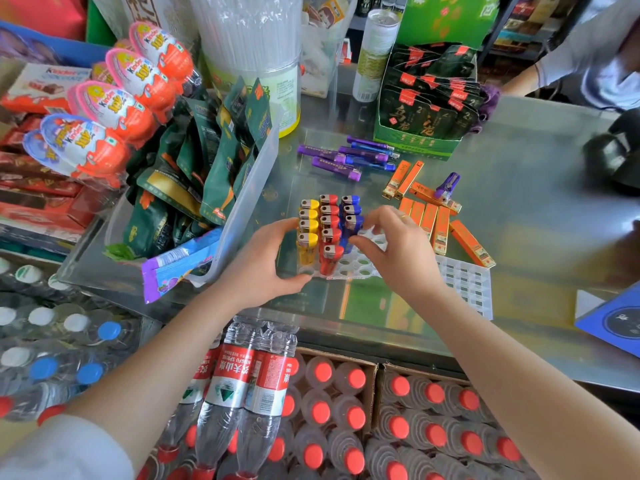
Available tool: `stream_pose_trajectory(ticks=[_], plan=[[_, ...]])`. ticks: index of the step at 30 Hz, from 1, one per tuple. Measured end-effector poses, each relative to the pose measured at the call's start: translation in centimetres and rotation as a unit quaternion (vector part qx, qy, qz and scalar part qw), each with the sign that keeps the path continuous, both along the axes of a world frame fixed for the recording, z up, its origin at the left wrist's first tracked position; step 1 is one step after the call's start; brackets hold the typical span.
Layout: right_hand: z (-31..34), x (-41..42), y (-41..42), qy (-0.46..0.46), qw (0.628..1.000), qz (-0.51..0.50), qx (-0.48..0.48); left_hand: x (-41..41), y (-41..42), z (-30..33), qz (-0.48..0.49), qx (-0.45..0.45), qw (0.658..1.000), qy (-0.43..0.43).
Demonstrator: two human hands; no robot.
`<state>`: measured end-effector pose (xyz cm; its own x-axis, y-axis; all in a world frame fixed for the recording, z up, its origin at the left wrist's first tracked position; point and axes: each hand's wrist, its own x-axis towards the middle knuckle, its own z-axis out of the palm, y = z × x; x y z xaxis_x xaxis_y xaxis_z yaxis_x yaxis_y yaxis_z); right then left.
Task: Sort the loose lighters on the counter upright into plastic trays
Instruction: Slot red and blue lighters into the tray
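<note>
Lighters lay flat on the surface beyond the tray, long axes crosswise, nearer the right hand, which pinched an upright blue lighter while the left hand gripped the tray's edge.

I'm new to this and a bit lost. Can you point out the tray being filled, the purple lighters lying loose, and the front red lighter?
plastic tray (pixel 360 268), head view: bare empty sockets.
purple lighters (pixel 346 157), head view: middle of the loose pile.
front red lighter (pixel 330 259), head view: its red body.
</note>
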<state>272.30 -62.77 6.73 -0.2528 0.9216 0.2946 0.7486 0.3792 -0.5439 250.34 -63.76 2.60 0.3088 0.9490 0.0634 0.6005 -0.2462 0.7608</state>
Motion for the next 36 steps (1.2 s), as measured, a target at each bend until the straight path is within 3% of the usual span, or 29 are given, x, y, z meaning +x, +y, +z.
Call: stream_pose_trajectory(ticks=[3,5,9,16,25,36], plan=[[-1.0,0.8,0.2,-0.06,0.997,0.048,-0.03,0.0,-0.1,0.0,0.005,0.002,1.0,0.003],[-1.0,1.5,1.0,-0.041,0.996,0.062,-0.039,-0.1,-0.2,0.0,0.009,0.0,1.0,0.005],[-0.6,2.3,4.6,-0.012,1.0,-0.007,-0.02,-0.2,-0.1,-0.2,0.022,-0.003,1.0,0.007],[-1.1,1.0,11.3,-0.23,0.967,-0.081,-0.072,-0.1,0.1,-0.2,0.019,-0.002,1.0,-0.001],[-1.2,0.5,12.9,-0.332,0.933,-0.131,-0.04,-0.1,-0.1,-0.1,0.019,-0.001,1.0,0.009],[-0.9,0.7,10.6,-0.215,0.969,-0.108,-0.061,-0.1,-0.1,-0.1,0.025,0.012,0.999,0.022]])
